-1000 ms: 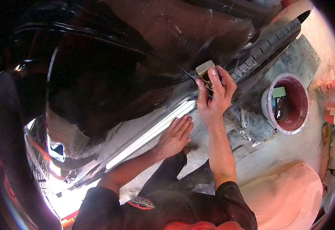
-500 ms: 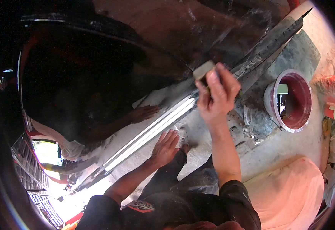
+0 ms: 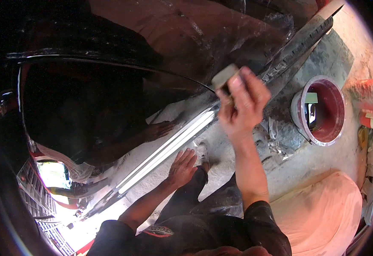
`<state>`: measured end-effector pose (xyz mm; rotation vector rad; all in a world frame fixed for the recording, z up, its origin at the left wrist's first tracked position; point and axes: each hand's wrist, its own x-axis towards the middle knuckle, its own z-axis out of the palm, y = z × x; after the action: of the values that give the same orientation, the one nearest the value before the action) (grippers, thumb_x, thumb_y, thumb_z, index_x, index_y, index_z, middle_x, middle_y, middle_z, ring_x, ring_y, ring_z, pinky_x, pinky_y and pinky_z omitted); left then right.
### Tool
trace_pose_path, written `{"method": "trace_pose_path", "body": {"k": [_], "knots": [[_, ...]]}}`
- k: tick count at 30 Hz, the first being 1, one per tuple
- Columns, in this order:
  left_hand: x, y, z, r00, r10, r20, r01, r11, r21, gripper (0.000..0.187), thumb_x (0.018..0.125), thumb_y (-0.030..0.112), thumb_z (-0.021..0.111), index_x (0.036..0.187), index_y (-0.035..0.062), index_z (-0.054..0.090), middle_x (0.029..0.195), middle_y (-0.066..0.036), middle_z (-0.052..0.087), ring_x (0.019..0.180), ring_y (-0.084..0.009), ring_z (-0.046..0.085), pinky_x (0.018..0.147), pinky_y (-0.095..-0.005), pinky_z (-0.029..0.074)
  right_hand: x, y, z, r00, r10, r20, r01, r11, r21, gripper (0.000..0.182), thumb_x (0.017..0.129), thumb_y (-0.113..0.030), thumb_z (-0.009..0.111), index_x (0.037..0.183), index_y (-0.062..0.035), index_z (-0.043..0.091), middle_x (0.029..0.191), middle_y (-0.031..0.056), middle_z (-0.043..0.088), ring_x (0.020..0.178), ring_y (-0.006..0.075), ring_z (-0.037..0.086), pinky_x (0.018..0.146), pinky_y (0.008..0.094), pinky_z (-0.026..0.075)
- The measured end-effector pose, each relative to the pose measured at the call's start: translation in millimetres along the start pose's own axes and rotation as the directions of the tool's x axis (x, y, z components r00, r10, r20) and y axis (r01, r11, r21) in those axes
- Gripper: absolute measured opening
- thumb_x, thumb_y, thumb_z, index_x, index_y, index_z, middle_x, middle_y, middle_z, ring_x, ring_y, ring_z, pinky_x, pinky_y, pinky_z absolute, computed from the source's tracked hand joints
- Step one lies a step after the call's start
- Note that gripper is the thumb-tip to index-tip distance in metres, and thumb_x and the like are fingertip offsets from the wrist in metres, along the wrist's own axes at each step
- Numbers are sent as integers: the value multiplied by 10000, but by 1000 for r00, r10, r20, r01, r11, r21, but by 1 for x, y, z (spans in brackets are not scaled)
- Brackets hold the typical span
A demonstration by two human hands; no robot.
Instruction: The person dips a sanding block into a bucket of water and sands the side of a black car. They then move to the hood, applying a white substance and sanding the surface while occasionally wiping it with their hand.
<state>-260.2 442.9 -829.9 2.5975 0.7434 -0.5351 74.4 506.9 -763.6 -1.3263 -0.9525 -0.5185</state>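
Note:
A dark, glossy car body panel (image 3: 79, 102) fills the upper left, with a reflection of the person in it. My right hand (image 3: 244, 100) grips a small greyish block (image 3: 225, 76) between thumb and fingers, its face against or very near the panel; the exact contact is hard to see. Along the panel's lower edge runs a bright metallic sill strip (image 3: 165, 151). My left hand (image 3: 183, 167) is just below that strip, fingers spread, palm down, holding nothing.
A round bucket (image 3: 294, 109) with a reddish inside holds dark liquid and a pale green piece. A tyre (image 3: 297, 51) is at the upper right. A pinkish cloth-covered object (image 3: 318, 213) lies lower right, red items (image 3: 371, 121) at the right edge.
The view has shifted slightly. My right hand has moved a little with the block still gripped. My left hand's fingers stay spread, slightly lower in view.

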Motion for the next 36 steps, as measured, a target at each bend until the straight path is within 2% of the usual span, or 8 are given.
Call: {"method": "trace_pose_path", "body": {"k": [4,9,14,17,21,27,31,36], "knots": [[0,-4,9,1000,-2,-25,1,1000,-5,523,967,270,684,1396,5,546,1506,-212,468,1475,-357,367,1216,-557,258,55,6,-3,1000,-9,-16,7,994,-113,524,822,1,805,1316,-43,639,1286,164,637,1135,317,620,941,372,525],[1,-5,5,998,-2,-60,1,1000,-16,485,910,230,720,1313,-7,589,1450,-221,518,1418,-382,429,1187,-559,305,-9,-12,-3,994,31,104,-31,1000,0,545,823,-26,810,1333,-100,634,1266,188,642,1146,347,615,982,410,505],[-3,-10,15,996,6,-88,-8,1000,-21,461,893,219,729,1275,-12,610,1423,-225,543,1393,-393,458,1179,-557,320,81,14,-9,998,11,-69,-24,980,-197,424,874,-42,763,1285,-50,659,1224,131,681,1115,291,636,951,371,501],[-5,-8,15,997,-16,-71,14,1000,-28,456,899,226,723,1270,-14,611,1421,-228,544,1392,-396,459,1179,-557,319,58,11,-4,994,28,-104,-45,985,-167,424,877,-58,771,1282,-27,650,1264,143,674,1133,300,627,958,378,503],[-5,-9,14,996,9,-90,-12,1000,-29,440,909,230,708,1263,-12,613,1425,-229,541,1390,-399,460,1178,-561,316,7,1,-3,997,75,-22,-76,995,-63,571,749,-37,847,1294,-116,692,1229,158,667,1103,285,609,939,370,489],[-5,-15,26,996,4,-88,-6,1000,-27,431,910,227,703,1259,-12,615,1422,-235,540,1385,-403,463,1175,-561,320,75,17,-6,985,87,-150,-109,983,-148,501,800,-57,811,1280,-134,689,1178,123,690,1100,301,612,923,391,470],[-8,-16,18,997,7,-82,-10,999,-31,436,905,224,707,1260,-12,619,1421,-238,540,1383,-405,465,1177,-560,315,1,-7,1,998,52,40,-51,998,-21,489,856,-34,791,1317,-84,636,1287,178,605,1191,335,592,991,399,516],[-12,-23,29,997,7,-72,-8,1000,-15,441,896,216,718,1265,-8,627,1428,-236,538,1378,-402,473,1176,-559,312,69,26,-6,992,-20,-122,0,986,-166,527,790,-52,813,1296,-117,679,1191,107,690,1102,293,612,932,375,468]]}}
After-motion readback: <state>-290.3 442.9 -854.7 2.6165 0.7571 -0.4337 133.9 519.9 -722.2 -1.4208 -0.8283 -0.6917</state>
